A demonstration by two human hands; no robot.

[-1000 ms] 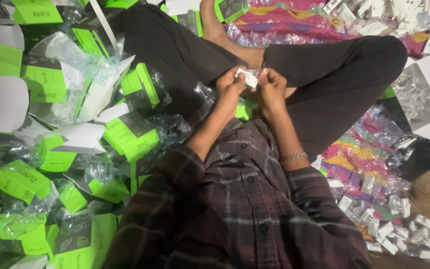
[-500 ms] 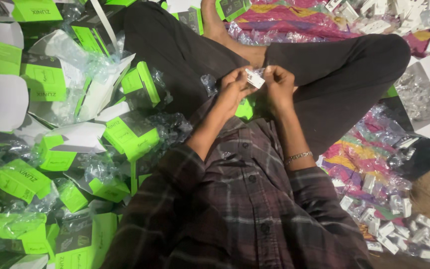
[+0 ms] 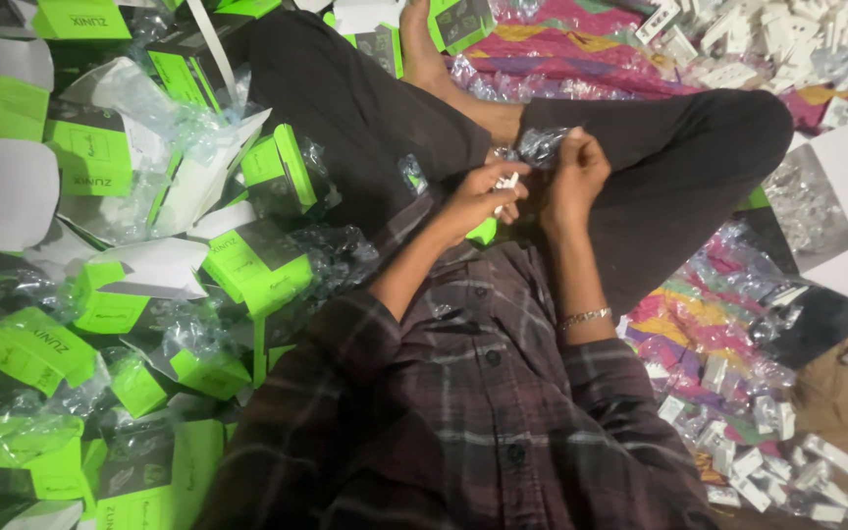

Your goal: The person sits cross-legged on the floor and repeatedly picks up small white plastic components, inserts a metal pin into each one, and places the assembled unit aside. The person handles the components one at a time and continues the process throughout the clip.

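Pinching a small white part (image 3: 507, 183) over the lap, the left hand (image 3: 473, 201) grips it; the right hand (image 3: 573, 177) clutches a clear bag (image 3: 542, 145) at twelve o'clock. Slippery plastic could let the part drop.

small part (image 3: 508, 182): white, hard plastic look, smooth
wrapper (image 3: 542, 144): thin clear plastic film, crinkled, glossy glints
cartons (image 3: 257, 265): printed card, green and black, matt to slight sheen, white inside
loose bags (image 3: 179, 123): clear film, shiny, creased
shirt (image 3: 483, 393): woven checked cloth, matt
trousers (image 3: 345, 88): dark cloth, matt
bracelet (image 3: 584, 317): metal, shiny
floor sheet (image 3: 591, 44): patterned cloth, matt
white parts pile (image 3: 768, 451): plastic, smooth
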